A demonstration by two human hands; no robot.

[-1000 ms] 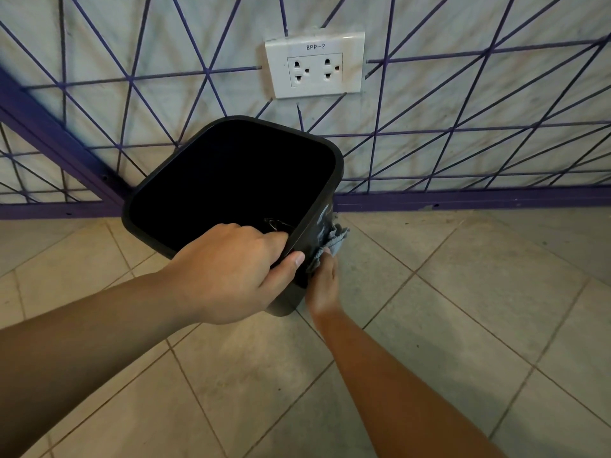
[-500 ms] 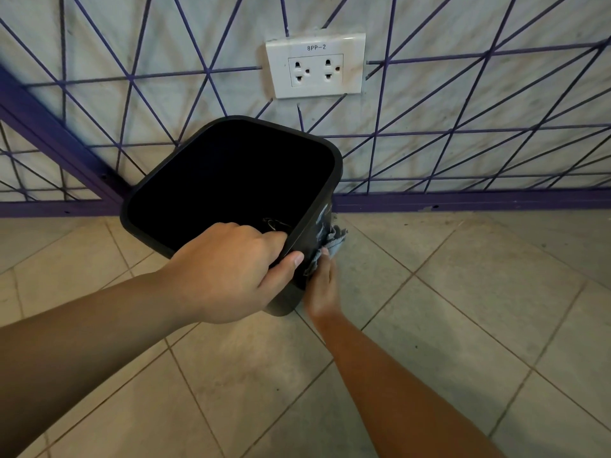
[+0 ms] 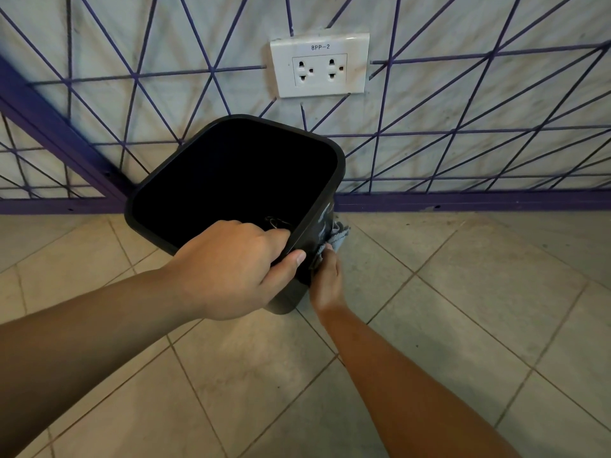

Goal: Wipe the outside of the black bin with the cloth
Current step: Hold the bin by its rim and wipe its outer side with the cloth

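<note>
Bin position: the black bin (image 3: 231, 180) is held tilted above the tiled floor (image 3: 463, 309), its mouth turned up toward the camera and its base hidden low behind the left hand; whether the base touches the floor cannot be told.
Long axis: the bin's long axis is judged to run from the rim down and toward the person; the wall being wiped faces the person's right.
Left hand: the left hand (image 3: 231, 269) is clamped on the near rim; fingers are curled over the edge into the bin, the thumb is pressed on the outer wall; the bin is steadied by it.
Right hand: the right hand (image 3: 325, 279) is closed round the cloth (image 3: 335, 236); the cloth is pressed against the bin's right outer wall, just beyond the left thumb.
Deciding relation: the cloth lies above the right hand, on the upper part of the wall under the rim; the unwiped length is judged to run downward toward the base; the right hand is the nearer to that wall.
Materials: the bin is smooth dark plastic, rounded-rectangular, with a rolled rim; pale smears are seen on the wiped wall; the cloth is grey, soft and bunched.
Surroundings: a white double socket (image 3: 319, 66) is set in the pale wall behind a purple wire grid (image 3: 463, 127).
</note>
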